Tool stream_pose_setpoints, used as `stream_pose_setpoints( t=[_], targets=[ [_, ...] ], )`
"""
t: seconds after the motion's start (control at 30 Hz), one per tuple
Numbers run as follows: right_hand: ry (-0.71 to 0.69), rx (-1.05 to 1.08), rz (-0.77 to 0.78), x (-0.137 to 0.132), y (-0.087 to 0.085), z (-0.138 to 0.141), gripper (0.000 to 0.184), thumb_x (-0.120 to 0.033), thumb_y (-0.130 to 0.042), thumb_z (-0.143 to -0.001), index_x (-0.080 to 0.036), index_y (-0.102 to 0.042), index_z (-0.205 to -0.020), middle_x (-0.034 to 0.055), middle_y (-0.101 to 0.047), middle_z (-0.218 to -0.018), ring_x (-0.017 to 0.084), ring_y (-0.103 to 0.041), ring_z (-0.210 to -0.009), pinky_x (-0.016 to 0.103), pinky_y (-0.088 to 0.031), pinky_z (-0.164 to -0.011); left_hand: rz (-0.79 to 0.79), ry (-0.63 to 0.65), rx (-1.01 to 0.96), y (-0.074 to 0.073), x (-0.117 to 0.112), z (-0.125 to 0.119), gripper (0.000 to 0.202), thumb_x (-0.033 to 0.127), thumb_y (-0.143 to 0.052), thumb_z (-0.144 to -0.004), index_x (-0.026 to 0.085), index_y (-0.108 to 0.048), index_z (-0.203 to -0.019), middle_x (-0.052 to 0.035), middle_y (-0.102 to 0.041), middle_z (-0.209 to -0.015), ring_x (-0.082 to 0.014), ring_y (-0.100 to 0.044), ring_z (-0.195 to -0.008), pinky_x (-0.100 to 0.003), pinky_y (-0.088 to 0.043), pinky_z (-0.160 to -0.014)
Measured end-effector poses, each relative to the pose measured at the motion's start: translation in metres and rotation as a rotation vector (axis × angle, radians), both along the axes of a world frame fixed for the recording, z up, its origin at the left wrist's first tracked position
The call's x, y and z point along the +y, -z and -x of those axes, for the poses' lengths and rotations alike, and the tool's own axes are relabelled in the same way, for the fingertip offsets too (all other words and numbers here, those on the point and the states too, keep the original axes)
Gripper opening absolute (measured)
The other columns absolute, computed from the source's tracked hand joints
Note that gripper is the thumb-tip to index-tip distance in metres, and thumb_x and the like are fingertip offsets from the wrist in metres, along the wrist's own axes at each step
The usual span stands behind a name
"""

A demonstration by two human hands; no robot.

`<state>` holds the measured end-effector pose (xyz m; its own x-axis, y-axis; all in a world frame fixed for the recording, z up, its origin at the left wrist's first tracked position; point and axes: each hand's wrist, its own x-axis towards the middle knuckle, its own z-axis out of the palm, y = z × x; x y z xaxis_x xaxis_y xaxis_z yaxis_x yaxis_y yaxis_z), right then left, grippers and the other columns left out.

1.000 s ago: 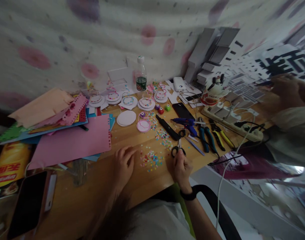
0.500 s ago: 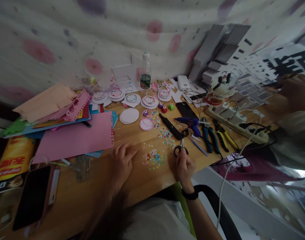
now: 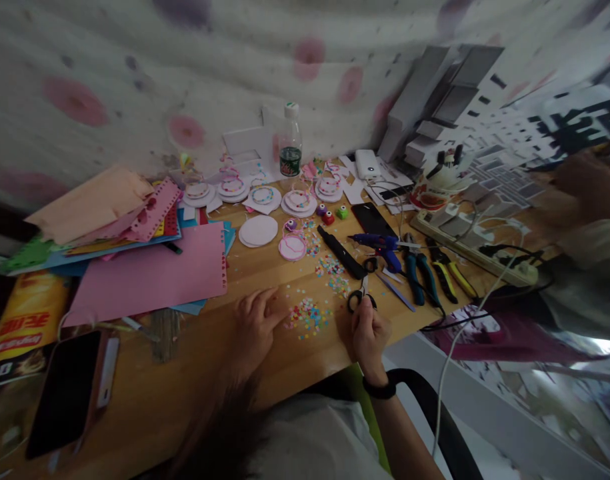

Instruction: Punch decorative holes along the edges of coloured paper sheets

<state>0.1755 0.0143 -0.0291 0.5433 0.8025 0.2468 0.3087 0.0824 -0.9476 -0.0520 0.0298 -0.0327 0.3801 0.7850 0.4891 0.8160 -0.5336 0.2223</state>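
Observation:
My left hand [image 3: 256, 328] is low over the table with its fingers stretched out, thumb side beside a scatter of colourful confetti pieces [image 3: 311, 316]. It holds nothing I can see. On the other side of the confetti, my right hand [image 3: 371, 333] is closed, thumb and fingers pressed together at the table's front edge. Its fingertips overlap the black handles of a pair of scissors [image 3: 355, 301]; whatever the fingers grip is hidden. Farther back lie a small round card with a pink beaded loop [image 3: 292, 247] and plain white discs [image 3: 258, 231].
Several discs with beaded loops [image 3: 298, 201] line the back near a plastic bottle [image 3: 291, 143]. Rightward lie a blue glue gun [image 3: 379, 244], pliers [image 3: 421, 277] and a power strip [image 3: 475, 248]. Coloured paper [image 3: 155, 277] and a phone [image 3: 65, 393] are at left. Another person's arm [image 3: 585, 267] is at right.
My left hand has slid a little to the right, bringing its thumb and fingertips closer to the confetti. My right hand stays in place. The other person's hand at right has moved slightly.

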Motion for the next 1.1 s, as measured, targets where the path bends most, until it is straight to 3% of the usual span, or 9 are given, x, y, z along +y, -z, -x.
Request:
stream_pose_setpoints(
  t=[0.3,0.6,1.1],
  targets=[
    [0.004,0.005,0.002,-0.001,0.001,-0.001,0.07,-0.061,-0.046,-0.098,-0.023,-0.04,-0.04,-0.0037,-0.038,-0.036,0.009,-0.035,-0.035,0.029,-0.027,-0.042,0.011,-0.012,-0.013,0.001,0.004,0.008,0.048,-0.004,-0.046,-0.089,0.033,-0.077,-0.092,-0.006,-0.058,-0.128,-0.0261,-0.048,-0.114,-0.047,-0.041,-0.092],
    [0.004,0.019,0.007,-0.001,0.002,-0.001,0.07,-0.062,-0.046,-0.098,-0.023,-0.039,-0.04,-0.0039,-0.038,-0.036,0.009,-0.034,-0.035,0.029,-0.028,-0.043,0.023,0.003,0.063,0.004,0.001,0.003,0.042,0.009,-0.05,-0.095,0.041,-0.075,-0.106,-0.0037,-0.059,-0.13,-0.0238,-0.049,-0.115,-0.044,-0.042,-0.094],
    [0.0,0.036,0.002,-0.001,0.0,0.0,0.069,-0.062,-0.046,-0.097,-0.023,-0.04,-0.041,-0.0037,-0.038,-0.037,0.009,-0.034,-0.036,0.028,-0.027,-0.042,0.028,-0.054,0.006,-0.001,0.005,0.013,0.048,-0.002,-0.043,-0.089,0.031,-0.075,-0.104,-0.0066,-0.06,-0.126,-0.0254,-0.049,-0.113,-0.045,-0.042,-0.093]
  ],
)
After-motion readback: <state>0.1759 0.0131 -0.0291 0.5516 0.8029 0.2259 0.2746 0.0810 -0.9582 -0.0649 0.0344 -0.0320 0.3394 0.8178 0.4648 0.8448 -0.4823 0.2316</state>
